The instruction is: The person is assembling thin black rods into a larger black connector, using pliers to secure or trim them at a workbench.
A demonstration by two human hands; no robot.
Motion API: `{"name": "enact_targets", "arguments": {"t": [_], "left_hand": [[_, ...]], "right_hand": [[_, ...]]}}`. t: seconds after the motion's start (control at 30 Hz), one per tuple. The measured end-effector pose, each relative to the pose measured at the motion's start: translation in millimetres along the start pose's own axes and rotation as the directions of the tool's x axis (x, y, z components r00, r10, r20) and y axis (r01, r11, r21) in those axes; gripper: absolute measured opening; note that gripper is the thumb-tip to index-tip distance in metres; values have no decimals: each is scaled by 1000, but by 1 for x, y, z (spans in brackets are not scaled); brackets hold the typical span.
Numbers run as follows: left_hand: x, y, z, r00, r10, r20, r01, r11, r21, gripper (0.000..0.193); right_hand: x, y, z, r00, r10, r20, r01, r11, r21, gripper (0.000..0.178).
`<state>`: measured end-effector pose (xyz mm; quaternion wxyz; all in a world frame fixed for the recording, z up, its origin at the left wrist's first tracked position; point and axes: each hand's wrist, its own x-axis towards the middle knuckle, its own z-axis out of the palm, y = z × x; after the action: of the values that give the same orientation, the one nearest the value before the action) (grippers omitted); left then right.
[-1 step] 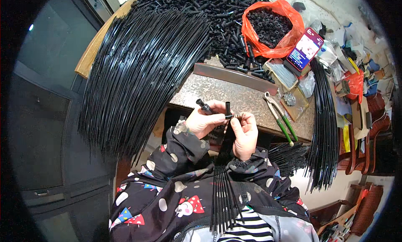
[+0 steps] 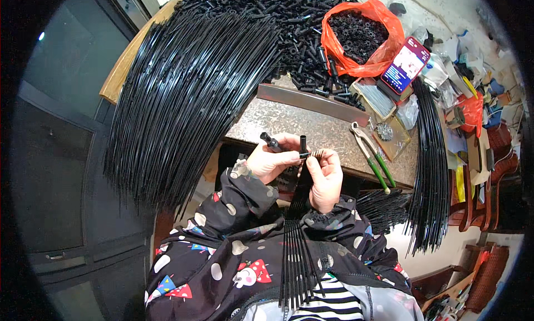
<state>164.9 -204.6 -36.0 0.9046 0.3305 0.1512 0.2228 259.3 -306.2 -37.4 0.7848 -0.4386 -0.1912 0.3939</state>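
Over the table's near edge, my left hand (image 2: 270,161) is closed round a black plastic tube fitting (image 2: 271,142), its end sticking up past the fingers. A second black tube (image 2: 303,143) stands upright between my hands. My right hand (image 2: 324,179) pinches a row of slim black rods (image 2: 317,153) near their tops. A thin wire (image 2: 337,149) sticks out to the right of these fingers. Below my hands, a fan of black rods (image 2: 295,260) hangs down over my lap. My fingers hide where the wire, tube and rods meet.
A thick sheaf of black rods (image 2: 183,98) covers the table's left. Loose black tube fittings (image 2: 250,1) pile up behind a metal bar (image 2: 311,103). Rightward are a red bag (image 2: 361,70) of small black parts, a phone (image 2: 406,65), green-handled pincers (image 2: 372,157), and more rods (image 2: 431,171).
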Motion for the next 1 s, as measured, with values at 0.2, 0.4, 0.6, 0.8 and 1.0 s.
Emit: {"name": "enact_targets", "arguments": {"t": [0.2, 0.4, 0.6, 0.8, 1.0], "left_hand": [[-3, 1, 4, 996, 86, -20, -81, 980, 180, 26], [-8, 5, 19, 899, 421, 123, -371, 579, 726, 22], [-7, -6, 16, 983, 143, -115, -121, 977, 174, 22], [-12, 1, 14, 989, 141, -36, -125, 950, 287, 20], [-15, 16, 25, 880, 432, 195, -371, 371, 851, 29]], "right_hand": [[-1, -4, 2, 1000, -15, 16, 15, 1000, 12, 20], [-1, 5, 2, 995, -94, -33, 92, 994, -59, 17], [7, 7, -14, 965, 190, 179, -217, 965, 145, 13], [7, 3, -13, 921, 280, 269, -334, 925, 181, 13], [6, 5, -19, 924, 283, 255, -330, 930, 164, 15]]}}
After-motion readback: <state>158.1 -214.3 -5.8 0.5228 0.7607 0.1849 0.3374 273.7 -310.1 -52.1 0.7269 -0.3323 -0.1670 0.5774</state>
